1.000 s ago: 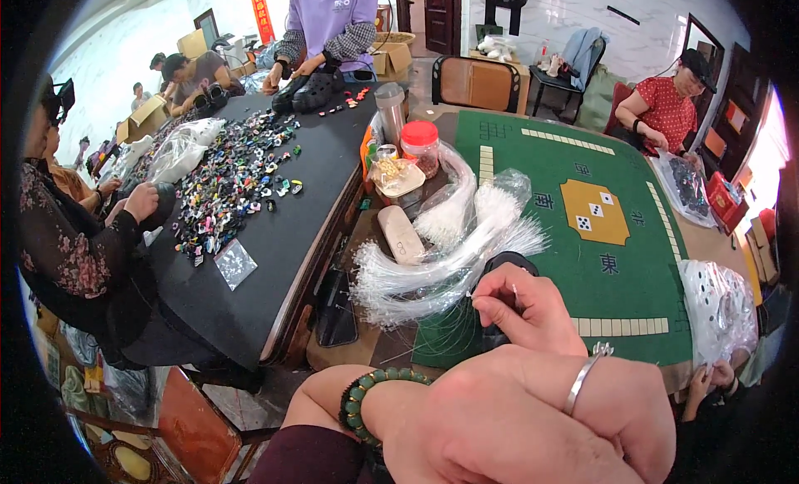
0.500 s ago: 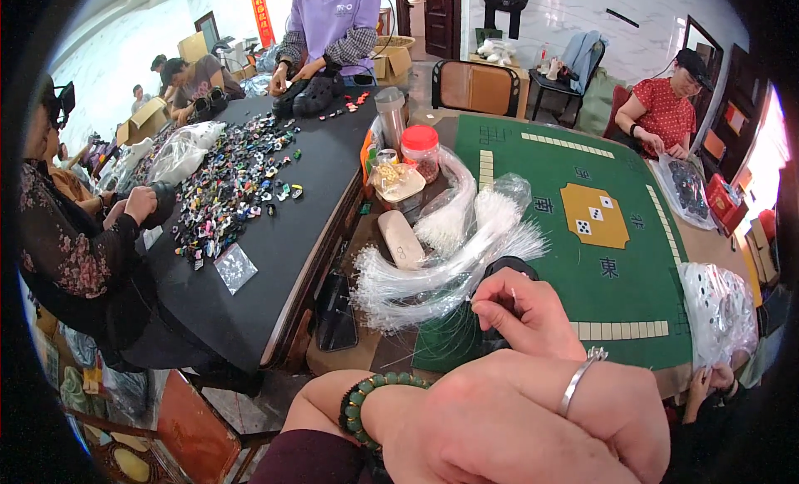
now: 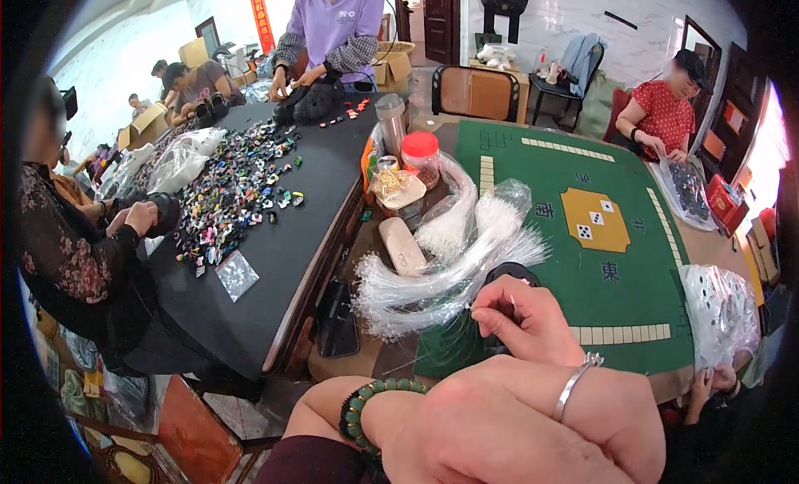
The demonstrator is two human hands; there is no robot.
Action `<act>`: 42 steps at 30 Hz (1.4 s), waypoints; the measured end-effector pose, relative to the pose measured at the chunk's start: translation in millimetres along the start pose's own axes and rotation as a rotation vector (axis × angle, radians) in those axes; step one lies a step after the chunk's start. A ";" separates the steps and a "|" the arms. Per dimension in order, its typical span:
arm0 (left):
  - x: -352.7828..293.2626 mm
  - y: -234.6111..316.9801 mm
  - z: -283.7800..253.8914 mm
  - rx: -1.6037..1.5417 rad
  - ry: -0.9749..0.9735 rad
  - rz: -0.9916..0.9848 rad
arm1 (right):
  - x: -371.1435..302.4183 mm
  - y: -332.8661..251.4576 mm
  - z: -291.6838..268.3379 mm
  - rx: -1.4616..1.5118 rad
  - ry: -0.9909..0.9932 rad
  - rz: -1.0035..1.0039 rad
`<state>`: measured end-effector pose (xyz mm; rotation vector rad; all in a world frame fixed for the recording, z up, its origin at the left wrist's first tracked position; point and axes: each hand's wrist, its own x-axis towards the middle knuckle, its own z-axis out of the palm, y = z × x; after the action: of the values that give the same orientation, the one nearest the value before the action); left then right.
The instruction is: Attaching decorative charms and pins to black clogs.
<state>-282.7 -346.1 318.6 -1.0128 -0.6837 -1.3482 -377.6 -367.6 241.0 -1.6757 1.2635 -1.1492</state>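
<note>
My right hand [image 3: 533, 322] is pinched, thumb against forefinger, over the near left part of the green mat [image 3: 533, 361]. A thin pale strand shows at its fingertips. Behind and under that hand sits a black object [image 3: 513, 270], mostly covered. Just left of it lies a large bundle of clear plastic strands [image 3: 399, 294], partly in a clear bag [image 3: 509, 199]. My left hand [image 3: 474, 409], below a green bead bracelet [image 3: 366, 405], is close in front, and its fingers are hidden. A silver bangle [image 3: 574, 388] crosses where the arms overlap.
A red-lidded jar [image 3: 420, 158], a steel tumbler [image 3: 389, 122], a beige case [image 3: 401, 245] and a black phone [image 3: 339, 319] stand or lie left of the mat. Small colourful pieces [image 3: 233, 193] cover the black table [image 3: 291, 259]. Several people work around.
My right hand stays pinched in nearly the same place, and my left hand has barely shifted. The person in purple has moved their hands slightly over a black shoe.
</note>
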 end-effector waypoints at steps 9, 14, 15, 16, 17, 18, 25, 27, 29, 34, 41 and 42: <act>10.3 9.7 -10.9 0.141 -0.140 -0.042 | 3.7 4.4 2.1 0.038 -0.028 0.000; 8.3 6.2 -4.2 0.136 -0.086 -0.024 | 3.7 11.7 4.1 0.047 -0.025 -0.035; 8.7 5.7 -4.5 0.132 -0.089 -0.024 | 3.9 12.7 4.2 0.042 -0.022 -0.035; 9.2 5.3 -4.8 0.129 -0.100 -0.022 | 4.2 13.2 4.1 0.037 -0.019 -0.034; 9.7 4.9 -5.0 0.127 -0.110 -0.020 | 4.4 13.3 3.5 0.035 -0.016 -0.037; 9.8 5.2 -5.3 0.130 -0.119 -0.016 | 4.7 13.7 3.6 0.032 -0.021 -0.036; 13.9 4.3 -8.5 0.137 -0.182 0.005 | 5.1 10.8 2.8 0.021 -0.028 -0.029; 15.7 4.6 -10.7 0.141 -0.199 0.009 | 5.0 10.6 2.8 0.036 -0.028 -0.028; 17.6 5.3 -13.3 0.145 -0.212 0.012 | 4.6 9.6 3.5 0.052 -0.027 -0.024; 10.2 4.1 -9.4 0.155 -0.187 -0.002 | 4.4 6.0 2.5 0.027 -0.026 -0.010; 4.8 6.2 -6.9 0.163 -0.137 -0.039 | 2.3 7.6 2.2 0.033 -0.008 -0.026; 4.1 7.1 -7.6 0.170 -0.128 -0.044 | 3.0 7.1 2.6 0.034 -0.014 -0.020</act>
<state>-276.3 -355.2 317.5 -0.9570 -0.9059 -1.2484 -377.0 -372.2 234.3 -1.6718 1.2148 -1.1622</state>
